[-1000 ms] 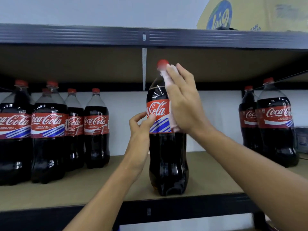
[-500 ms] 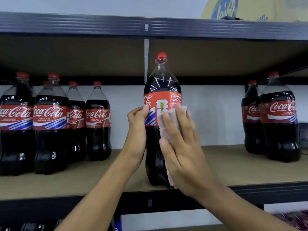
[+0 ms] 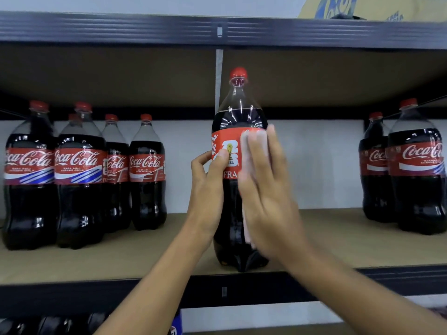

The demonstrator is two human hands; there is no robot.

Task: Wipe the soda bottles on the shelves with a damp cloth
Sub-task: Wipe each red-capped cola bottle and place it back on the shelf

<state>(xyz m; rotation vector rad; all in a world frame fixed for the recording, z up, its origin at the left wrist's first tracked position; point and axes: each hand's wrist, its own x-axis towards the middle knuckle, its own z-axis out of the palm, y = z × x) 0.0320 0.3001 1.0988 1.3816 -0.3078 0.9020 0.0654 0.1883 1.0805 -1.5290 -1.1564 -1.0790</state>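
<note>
Here a board shelf [image 3: 121, 262] against a white wall [image 3: 314, 165] bears the bottle [image 3: 233, 117]. The left hand [image 3: 208, 189] grips its label — the right hand [image 3: 268, 201], flat-fingered, presses the cloth [image 3: 248, 228], now higher than before.

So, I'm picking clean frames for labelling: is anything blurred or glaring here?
Head view: the right hand and the cloth under it are smeared by motion; the left hand and the centre bottle look fairly sharp; small glints sit on that bottle's shoulder, no heavy glare; the upper shelf edge bows from the wide lens.

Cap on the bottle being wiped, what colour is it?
Red. The cap shows best in the head view, above the clear neck of the bottle.
</note>
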